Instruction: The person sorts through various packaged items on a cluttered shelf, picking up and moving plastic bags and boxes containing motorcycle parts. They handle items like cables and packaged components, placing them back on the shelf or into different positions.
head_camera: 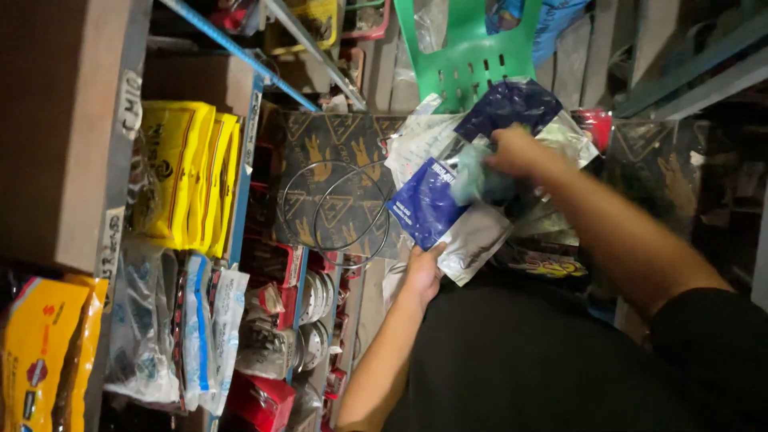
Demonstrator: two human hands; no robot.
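Left hand [422, 270] fingers grip lower edge of blue-and-white packet [436, 212], long axis slanting up-right. Right hand [516, 152] fingers closed on packet stack [512, 108] above.

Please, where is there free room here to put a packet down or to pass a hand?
Little is free. The dark printed sheet is bare above the wire rings. The shelves on the left are packed with yellow packets and clear bags. The left hand and right hand hold a stack of blue and silver packets, with the green chair close behind.
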